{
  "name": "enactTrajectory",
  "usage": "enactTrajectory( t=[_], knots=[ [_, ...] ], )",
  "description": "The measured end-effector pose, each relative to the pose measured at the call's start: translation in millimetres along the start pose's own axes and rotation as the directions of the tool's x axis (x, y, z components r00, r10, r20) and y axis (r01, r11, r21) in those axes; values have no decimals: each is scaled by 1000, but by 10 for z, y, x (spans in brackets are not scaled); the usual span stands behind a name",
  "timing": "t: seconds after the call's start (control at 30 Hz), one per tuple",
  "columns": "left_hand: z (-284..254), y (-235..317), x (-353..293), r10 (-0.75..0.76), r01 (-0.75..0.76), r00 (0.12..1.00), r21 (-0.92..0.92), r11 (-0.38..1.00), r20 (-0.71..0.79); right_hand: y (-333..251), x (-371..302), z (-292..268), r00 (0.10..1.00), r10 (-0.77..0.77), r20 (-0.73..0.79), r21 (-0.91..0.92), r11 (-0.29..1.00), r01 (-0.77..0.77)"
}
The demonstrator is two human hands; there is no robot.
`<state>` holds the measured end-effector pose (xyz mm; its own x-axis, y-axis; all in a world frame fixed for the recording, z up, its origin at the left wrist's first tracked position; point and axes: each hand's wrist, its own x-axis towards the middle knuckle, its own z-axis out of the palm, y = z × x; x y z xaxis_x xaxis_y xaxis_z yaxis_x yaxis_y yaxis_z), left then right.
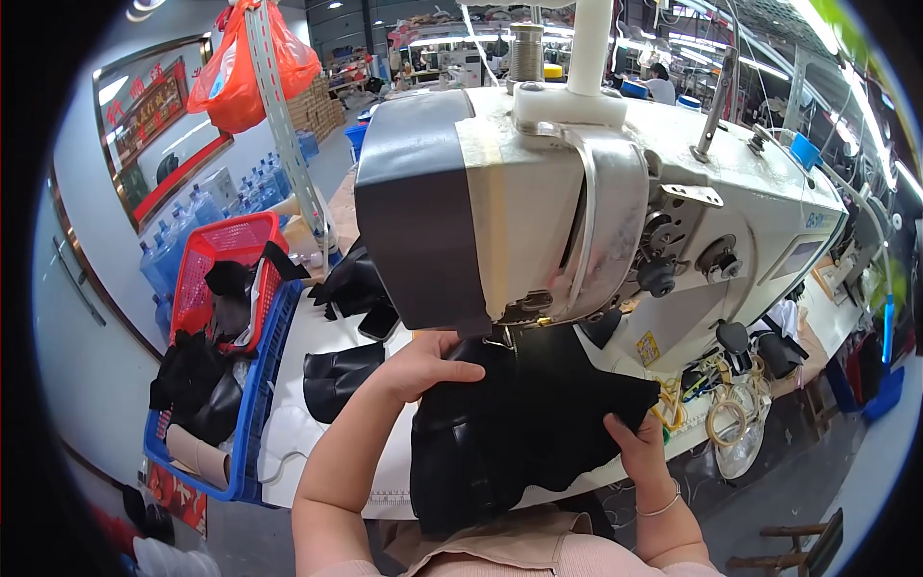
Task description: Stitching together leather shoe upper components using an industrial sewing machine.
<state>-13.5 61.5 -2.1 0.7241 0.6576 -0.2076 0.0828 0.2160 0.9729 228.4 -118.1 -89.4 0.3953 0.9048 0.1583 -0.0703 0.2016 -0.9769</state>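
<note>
A large black piece of leather-like material (519,413) lies under the head of a white sewing machine (538,212), draping toward me over the table's front edge. On its left upper part rests my left hand (433,365), close to the needle area, its thumb stretched across the material and its other fingers partly hidden. My right hand (636,444) grips the right edge of the piece, thumb on top and fingers mostly underneath. The presser foot (500,337) sits at the far edge of the piece; the needle cannot be made out.
At left a blue crate (252,423) and a red basket (197,255) hold black pieces. Another black piece (338,377) and a phone (378,322) lie on the white table (298,442). Tape rolls (726,421) lie at right; a wooden stool (798,548) stands below.
</note>
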Motion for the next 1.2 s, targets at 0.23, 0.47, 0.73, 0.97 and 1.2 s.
enactTrajectory(
  t=[0.23, 0.47, 0.73, 0.97, 1.2],
  knots=[
    [-49, -25, 55, 29, -29, 999, 4, 1000, -22, -21, 123, -15, 1000, 4, 26, 12, 1000, -4],
    [-31, -20, 64, 95, -95, 994, -1, 995, -62, -82, 257, -62, 998, 30, 46, -3, 1000, -30],
    [-44, -81, 113, 145, -148, 983, -23, 989, -109, -135, 464, -56, 996, 38, 84, 41, 998, -42],
    [-29, -144, 134, 192, -195, 972, -10, 981, -136, -214, 697, -111, 993, 14, 115, 15, 1000, -16],
    [28, -143, 109, 214, -229, 954, -50, 972, -211, -323, 889, -64, 984, 2, 176, 37, 999, -9]
  ],
)
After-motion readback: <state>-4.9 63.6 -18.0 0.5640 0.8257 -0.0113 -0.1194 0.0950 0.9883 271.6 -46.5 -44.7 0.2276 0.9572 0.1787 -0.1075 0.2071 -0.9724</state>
